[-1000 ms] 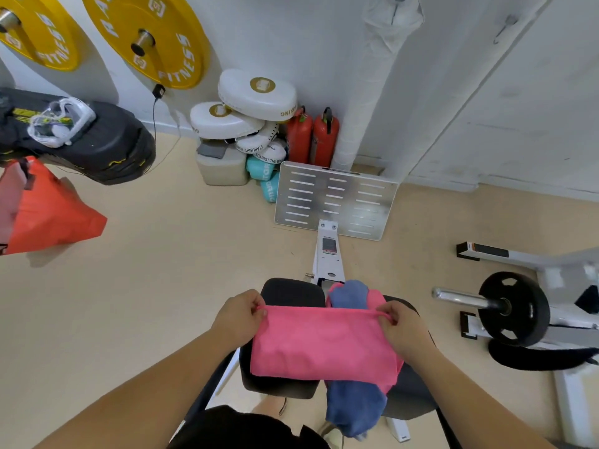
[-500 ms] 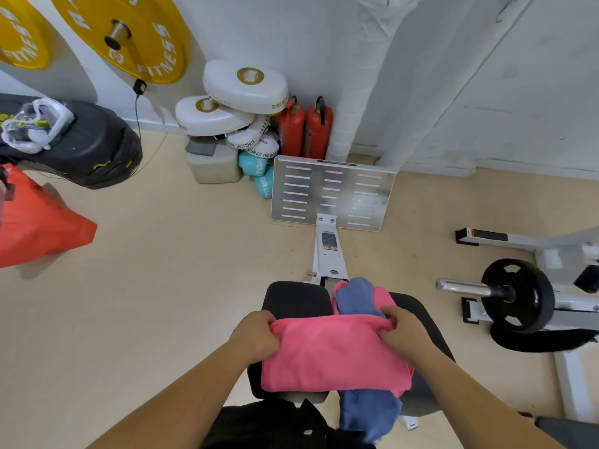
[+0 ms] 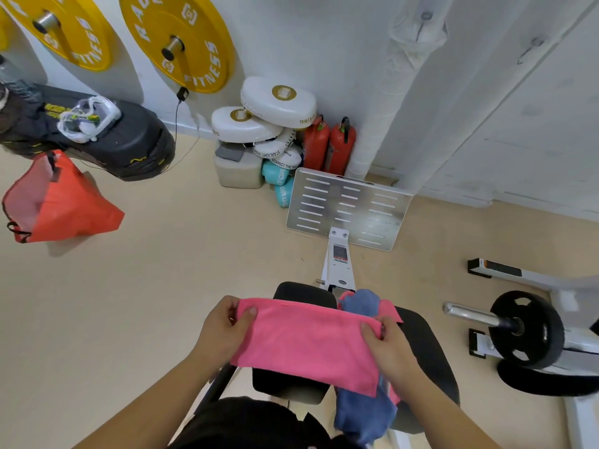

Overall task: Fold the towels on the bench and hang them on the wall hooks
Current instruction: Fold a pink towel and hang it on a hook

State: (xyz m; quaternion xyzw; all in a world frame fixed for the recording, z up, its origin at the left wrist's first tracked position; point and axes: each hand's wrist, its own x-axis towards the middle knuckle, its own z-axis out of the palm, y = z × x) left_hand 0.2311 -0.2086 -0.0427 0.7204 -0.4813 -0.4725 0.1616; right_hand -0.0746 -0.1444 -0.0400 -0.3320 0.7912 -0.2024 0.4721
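A pink towel [image 3: 308,345] is stretched flat between my two hands above the black bench pad [image 3: 424,348]. My left hand [image 3: 223,328] pinches its upper left corner and my right hand [image 3: 385,345] pinches its upper right corner. Under it a blue towel [image 3: 363,413] lies draped over the bench, with another pink towel [image 3: 387,311] showing beside it. Two wall hooks [image 3: 424,17] are on the white wall at the upper right, a white cloth hanging from one.
The bench's metal footplate [image 3: 350,209] lies ahead. White pads, teal items and two red extinguishers [image 3: 330,147] stand by the wall. Yellow weight plates [image 3: 178,40] hang upper left. An orange bag [image 3: 61,202] hangs at left. A barbell with a black plate [image 3: 525,328] sits right.
The towel was bunched closer to the bench half a second ago; now my hands have spread apart and lifted it, pulling it taut and wide. The view has shifted left.
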